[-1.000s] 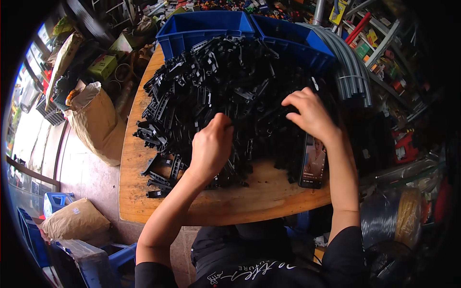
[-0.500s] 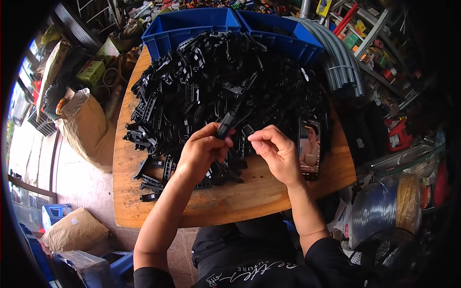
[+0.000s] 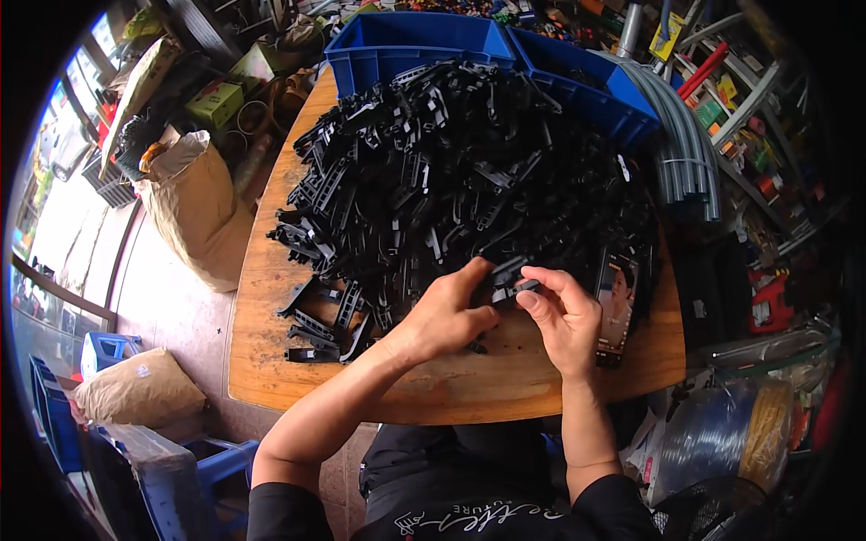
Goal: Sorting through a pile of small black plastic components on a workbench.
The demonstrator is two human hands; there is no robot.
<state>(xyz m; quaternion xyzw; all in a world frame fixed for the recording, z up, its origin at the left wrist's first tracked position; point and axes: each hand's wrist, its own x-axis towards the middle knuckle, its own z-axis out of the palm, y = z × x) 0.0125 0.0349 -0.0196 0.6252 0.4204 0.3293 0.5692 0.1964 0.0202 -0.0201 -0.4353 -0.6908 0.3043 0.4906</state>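
My left hand (image 3: 448, 316) and my right hand (image 3: 564, 316) meet just above the near edge of the round wooden tabletop (image 3: 271, 361), and between them sits one small black plastic clip piece (image 3: 510, 278). My left fingers are curled around its left end, thumb pressed up against it, while my right thumb and forefinger pinch its right end, the other right fingers loosely bent underneath. So both hands are closed on the same piece, right at the front foot of the big heap of black plastic clip parts (image 3: 460, 180) that covers most of the table. A few loose pieces lie spread to the left of my left wrist. Just beside my right hand, flat on the wood, lies a dark smartphone (image 3: 617, 302) with its screen lit. Beyond the heap stand two blue plastic crates (image 3: 406, 41), side by side, and a bundle of grey plastic pipes (image 3: 681, 153) curves past on the right. A tan sack (image 3: 194, 203) slumps beside the table on my left.
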